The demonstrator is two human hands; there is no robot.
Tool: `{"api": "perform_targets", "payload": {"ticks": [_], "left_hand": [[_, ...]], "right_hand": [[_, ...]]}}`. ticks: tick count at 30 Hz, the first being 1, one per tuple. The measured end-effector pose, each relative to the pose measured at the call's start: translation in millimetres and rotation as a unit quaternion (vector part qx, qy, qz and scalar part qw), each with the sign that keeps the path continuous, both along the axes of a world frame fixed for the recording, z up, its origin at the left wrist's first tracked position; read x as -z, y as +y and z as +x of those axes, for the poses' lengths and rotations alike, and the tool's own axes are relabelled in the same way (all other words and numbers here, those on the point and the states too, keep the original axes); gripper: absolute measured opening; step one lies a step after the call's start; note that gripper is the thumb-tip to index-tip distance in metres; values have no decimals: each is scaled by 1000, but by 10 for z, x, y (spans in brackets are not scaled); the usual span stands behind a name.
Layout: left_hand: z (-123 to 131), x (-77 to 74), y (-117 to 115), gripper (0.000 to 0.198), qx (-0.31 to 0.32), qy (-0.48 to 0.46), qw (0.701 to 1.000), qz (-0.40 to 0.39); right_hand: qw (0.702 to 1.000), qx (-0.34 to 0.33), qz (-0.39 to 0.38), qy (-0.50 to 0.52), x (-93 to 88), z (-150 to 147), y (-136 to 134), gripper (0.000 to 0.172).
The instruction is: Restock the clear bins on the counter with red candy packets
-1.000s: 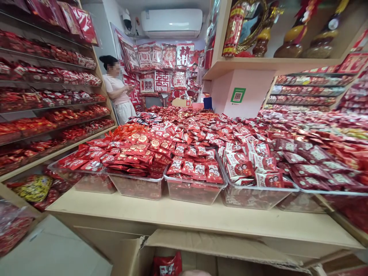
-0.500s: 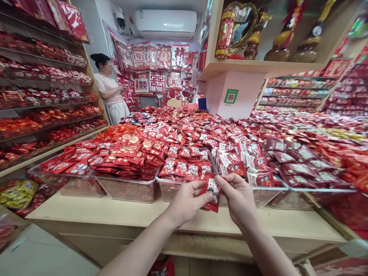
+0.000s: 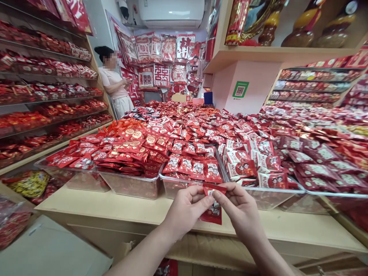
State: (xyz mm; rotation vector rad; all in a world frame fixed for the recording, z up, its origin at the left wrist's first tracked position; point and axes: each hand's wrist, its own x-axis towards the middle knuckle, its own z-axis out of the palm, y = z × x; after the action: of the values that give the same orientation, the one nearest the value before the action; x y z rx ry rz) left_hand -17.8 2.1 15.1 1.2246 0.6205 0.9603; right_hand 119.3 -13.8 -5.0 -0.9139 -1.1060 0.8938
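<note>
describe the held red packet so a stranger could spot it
Find the pale wooden counter lined with clear plastic bins. Nearer the viewer, the left hand and right hand pinch one small red packet. The other packets lie heaped; only this one is held up.

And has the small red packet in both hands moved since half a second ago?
Yes: the red packet appears lower against the front rim of the clear plastic tray behind it.

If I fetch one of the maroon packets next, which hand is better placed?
Probably the right hand: the maroon packets lie on its side, while the left hand would have to cross it. Both pinch the red packet, so the left could likely hold that alone.
</note>
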Motion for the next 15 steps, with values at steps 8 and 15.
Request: {"api": "perform_targets", "payload": {"ticks": [8,15], "left_hand": [[33,13,-21,19,-51,-6,998,-39],[24,3,-25,21,-118,-48,985,-115]], "right_hand": [[998,44,-3,-46,33,22,26,14],[830,154,269,-463,19,12,-145,39]]}}
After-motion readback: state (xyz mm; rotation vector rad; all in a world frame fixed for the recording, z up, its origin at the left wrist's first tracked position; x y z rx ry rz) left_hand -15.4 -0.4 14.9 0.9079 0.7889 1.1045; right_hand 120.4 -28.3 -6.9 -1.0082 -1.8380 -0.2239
